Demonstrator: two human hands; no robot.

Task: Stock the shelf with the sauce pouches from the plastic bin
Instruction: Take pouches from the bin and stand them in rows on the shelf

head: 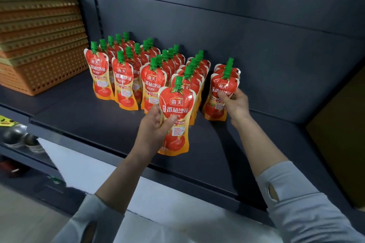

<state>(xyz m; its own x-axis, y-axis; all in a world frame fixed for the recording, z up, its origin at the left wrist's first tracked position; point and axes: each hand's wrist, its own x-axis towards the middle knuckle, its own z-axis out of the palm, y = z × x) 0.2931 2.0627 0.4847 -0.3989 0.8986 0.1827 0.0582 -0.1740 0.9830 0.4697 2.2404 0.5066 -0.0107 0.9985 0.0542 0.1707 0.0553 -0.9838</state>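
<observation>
My left hand point(156, 124) is closed around the middle of 1 sauce pouch point(174, 122), thumb across the printed front and fingers behind, so the label faces me and the green cap points up. I hold it above the front of the shelf point(88, 122), not yet touching the surface, just ahead of the standing rows. Gripping at the waist keeps the flat base free to land first.

My right hand point(235, 102) is wrapped on the right edge of the front pouch point(218, 96) in the rightmost row, thumb on the front. That pouch stands on the shelf; I judge that I am steadying it upright (these soft pouches tip easily) while it settles against the ones behind it.

The stocked pouches point(126, 77) stand in 5 rows running front to back, caps up, labels forward, each row touching or just beside its neighbour. The rightmost row is the shortest, so the held pouch most likely belongs at its front.

A stack of orange perforated baskets point(41, 45) sits at the left end of the shelf, well apart from the rows. The plastic bin is not in view.
</observation>
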